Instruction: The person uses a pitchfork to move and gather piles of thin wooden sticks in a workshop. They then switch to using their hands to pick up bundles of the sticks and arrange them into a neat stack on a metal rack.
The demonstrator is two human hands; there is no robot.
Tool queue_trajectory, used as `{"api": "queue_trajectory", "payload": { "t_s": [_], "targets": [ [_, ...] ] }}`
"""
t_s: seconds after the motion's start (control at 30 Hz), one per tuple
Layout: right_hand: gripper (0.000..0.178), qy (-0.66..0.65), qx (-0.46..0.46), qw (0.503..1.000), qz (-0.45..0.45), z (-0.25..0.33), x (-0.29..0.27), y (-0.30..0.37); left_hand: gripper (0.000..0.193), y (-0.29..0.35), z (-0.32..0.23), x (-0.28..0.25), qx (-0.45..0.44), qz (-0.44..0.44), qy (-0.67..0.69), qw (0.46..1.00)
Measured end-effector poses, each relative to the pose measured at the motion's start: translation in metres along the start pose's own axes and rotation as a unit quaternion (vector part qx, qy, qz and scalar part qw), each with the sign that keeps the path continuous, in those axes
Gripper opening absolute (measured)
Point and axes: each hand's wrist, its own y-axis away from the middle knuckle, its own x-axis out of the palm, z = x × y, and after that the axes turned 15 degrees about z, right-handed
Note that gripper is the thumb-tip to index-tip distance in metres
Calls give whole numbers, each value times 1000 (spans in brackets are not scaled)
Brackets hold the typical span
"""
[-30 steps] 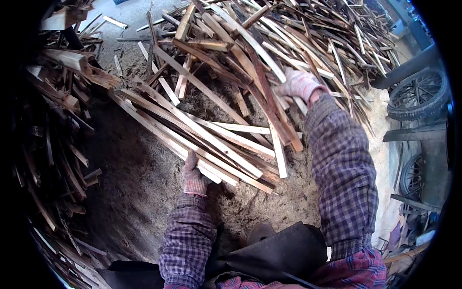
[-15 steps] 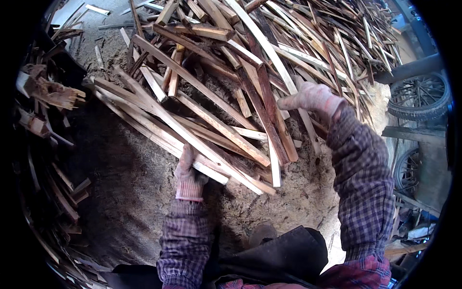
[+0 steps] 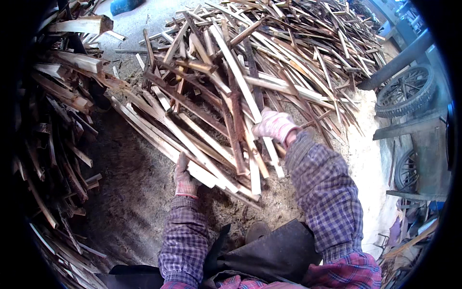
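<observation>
My left hand [image 3: 184, 177], in a worn pale glove, is closed at the near end of several pale wood strips [image 3: 202, 174]; its thumb lies over their outer edge and the other fingers are hidden. More strips lie slantwise beside these, their near ends fanned out unevenly. Over to the right, my right hand [image 3: 274, 126], also gloved, has its fingers curled round the lower end of a long pale wood slat [image 3: 236, 72]. Dark, bark-edged strips [image 3: 234, 130] lie between my two hands.
A big heap of loose wood strips [image 3: 308, 53] spreads across the far right. Stacked offcuts [image 3: 72, 96] line the left side. At the right stands a cart with a spoked wheel [image 3: 406, 91]. A blue container [image 3: 126, 6] lies at the back. Sawdust covers the floor [image 3: 130, 192].
My right hand has come left and nearer, and its spread fingers have closed on the pale slat. My left hand keeps hold of the strips. The view has shifted, showing more offcuts at left.
</observation>
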Motion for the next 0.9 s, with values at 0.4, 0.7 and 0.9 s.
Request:
{"api": "queue_trajectory", "payload": {
  "t_s": [0.4,0.7,0.9],
  "targets": [
    [82,-35,38,997,56,-3,48,14,39,43,-3,-1,-13,-86,-78,993],
    [51,18,-274,849,-451,-9,73,50,22,44,-10,35,-31,-40,7,999],
    [61,-239,-500,724,-412,-91,73,96,40,46,1,24,-50,-33,67,996]
  ]
}}
